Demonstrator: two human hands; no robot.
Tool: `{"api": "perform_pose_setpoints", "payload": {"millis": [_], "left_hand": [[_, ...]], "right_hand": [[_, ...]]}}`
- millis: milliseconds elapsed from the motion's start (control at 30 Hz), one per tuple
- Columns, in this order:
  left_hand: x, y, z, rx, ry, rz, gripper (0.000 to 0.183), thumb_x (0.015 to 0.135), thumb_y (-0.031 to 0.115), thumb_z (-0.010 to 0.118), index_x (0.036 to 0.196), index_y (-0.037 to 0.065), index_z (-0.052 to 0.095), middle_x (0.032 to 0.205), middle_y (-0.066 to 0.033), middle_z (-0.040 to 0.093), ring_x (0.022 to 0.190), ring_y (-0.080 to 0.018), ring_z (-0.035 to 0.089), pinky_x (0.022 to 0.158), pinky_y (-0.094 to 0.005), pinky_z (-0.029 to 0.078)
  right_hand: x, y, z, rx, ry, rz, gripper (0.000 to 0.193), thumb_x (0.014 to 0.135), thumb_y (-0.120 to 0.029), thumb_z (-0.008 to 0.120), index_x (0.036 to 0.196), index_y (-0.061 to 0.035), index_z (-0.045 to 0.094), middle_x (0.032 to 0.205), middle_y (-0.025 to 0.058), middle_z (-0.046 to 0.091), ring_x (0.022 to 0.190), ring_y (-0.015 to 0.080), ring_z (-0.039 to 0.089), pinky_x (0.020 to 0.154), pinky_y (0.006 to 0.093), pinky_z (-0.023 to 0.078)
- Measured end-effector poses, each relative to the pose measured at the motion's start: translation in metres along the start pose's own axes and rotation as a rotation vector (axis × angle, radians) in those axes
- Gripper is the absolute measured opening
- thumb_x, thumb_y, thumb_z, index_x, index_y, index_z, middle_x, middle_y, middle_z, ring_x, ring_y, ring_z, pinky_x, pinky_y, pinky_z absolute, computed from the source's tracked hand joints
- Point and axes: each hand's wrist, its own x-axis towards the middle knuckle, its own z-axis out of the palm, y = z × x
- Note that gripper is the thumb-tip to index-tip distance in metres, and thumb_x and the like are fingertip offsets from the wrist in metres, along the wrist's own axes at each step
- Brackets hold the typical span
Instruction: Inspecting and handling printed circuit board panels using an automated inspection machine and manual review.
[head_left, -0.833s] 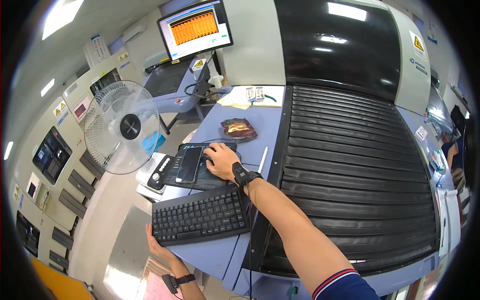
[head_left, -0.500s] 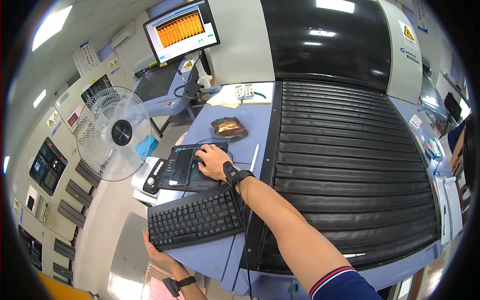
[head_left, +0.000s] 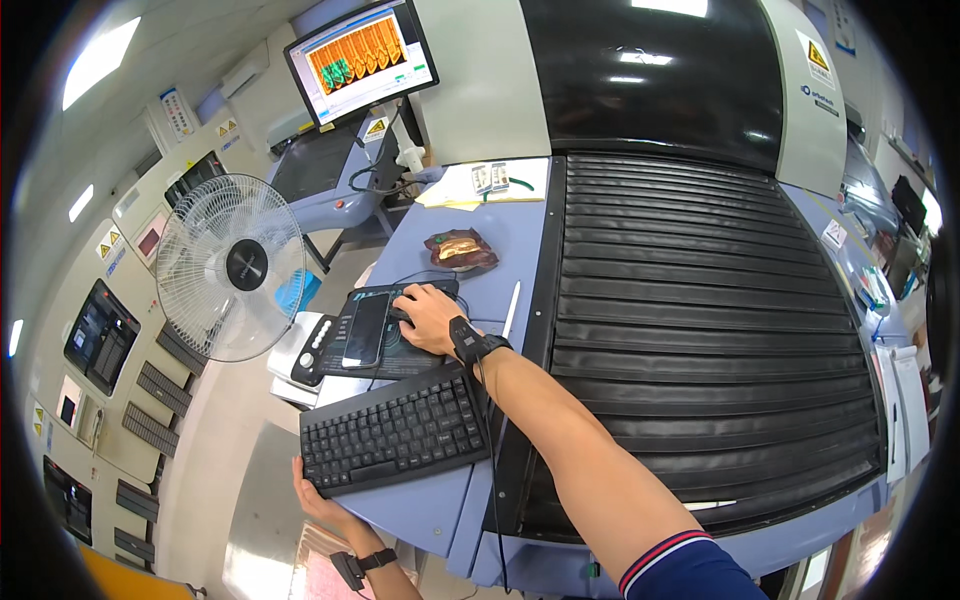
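Observation:
My right hand [head_left: 428,318] is curled over a dark computer mouse [head_left: 398,313], mostly hidden under the palm, on a black mouse pad [head_left: 408,368]. A phone [head_left: 366,330] lies on the pad just left of it. Down at the near left corner of the black keyboard [head_left: 392,428], my left hand [head_left: 318,500] holds the edge, some fingers hidden by it. The keyboard sits tilted at the desk's near left corner. On the monitor [head_left: 362,60], an orange pattern shows green patches at its left.
A standing fan [head_left: 245,265] is left of the blue-grey desk [head_left: 410,245]. A crumpled brown packet [head_left: 460,250], a white pen [head_left: 512,308] and papers [head_left: 520,183] lie on the desk. To the right stretches a ribbed black machine cover [head_left: 700,330]. A white device [head_left: 300,352] stands beside the pad.
The orange pattern on the monitor now looks larger, with green patches at its left. My right hand stays on the mouse, my left at the keyboard. The view has shifted slightly.

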Motion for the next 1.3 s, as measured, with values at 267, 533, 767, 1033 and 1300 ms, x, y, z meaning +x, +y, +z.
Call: {"api": "perform_pose_setpoints", "payload": {"millis": [267, 533, 767, 1033, 1300], "left_hand": [[0.000, 0.009, 0.001, 0.031, 0.018, 0.001, 0.054, 0.099, 0.029, 0.037, 0.129, -0.010, 0.060, 0.135, -0.0213, 0.060, 0.127, -0.0328, 0.053, 0.112, -0.0429, 0.036], [0.002, -0.008, -0.003, -0.071, 0.022, -0.003, 0.053, 0.101, 0.029, 0.036, 0.129, -0.010, 0.060, 0.135, -0.0212, 0.059, 0.127, -0.0326, 0.053, 0.112, -0.0431, 0.036], [0.002, -0.013, -0.003, -0.026, 0.028, 0.052, 0.056, 0.101, 0.030, 0.033, 0.131, -0.009, 0.059, 0.131, -0.0182, 0.061, 0.116, -0.0271, 0.060, 0.105, -0.0387, 0.044], [0.003, -0.010, -0.002, -0.087, 0.031, 0.007, 0.056, 0.101, 0.031, 0.035, 0.130, -0.010, 0.059, 0.132, -0.0202, 0.061, 0.120, -0.0293, 0.057, 0.108, -0.0409, 0.041], [0.002, -0.011, -0.003, -0.061, 0.017, 0.014, 0.056, 0.100, 0.032, 0.037, 0.129, -0.011, 0.059, 0.135, -0.0222, 0.059, 0.126, -0.0325, 0.054, 0.111, -0.0437, 0.037]], "right_hand": [[0.003, -0.003, 0.001, -0.010, -0.021, 0.008, 0.034, 0.082, -0.020, 0.068, 0.113, -0.0051, 0.066, 0.116, 0.0155, 0.062, 0.110, 0.0350, 0.059, 0.096, 0.0442, 0.050], [0.002, -0.002, 0.003, -0.018, -0.016, 0.013, 0.033, 0.083, -0.019, 0.067, 0.113, -0.0049, 0.067, 0.116, 0.0159, 0.062, 0.112, 0.0353, 0.058, 0.098, 0.0444, 0.049], [0.002, -0.003, 0.001, -0.016, -0.027, 0.027, 0.032, 0.084, -0.019, 0.067, 0.112, -0.0038, 0.068, 0.116, 0.0162, 0.062, 0.111, 0.0357, 0.058, 0.098, 0.0444, 0.049], [0.003, -0.004, 0.001, -0.066, 0.014, 0.026, 0.032, 0.082, -0.018, 0.066, 0.111, -0.0046, 0.068, 0.113, 0.0165, 0.063, 0.109, 0.0353, 0.059, 0.096, 0.0447, 0.050], [0.003, -0.005, 0.000, -0.106, 0.015, 0.052, 0.030, 0.079, -0.017, 0.065, 0.107, -0.0045, 0.068, 0.111, 0.0169, 0.063, 0.105, 0.0356, 0.060, 0.092, 0.0460, 0.051]]}}
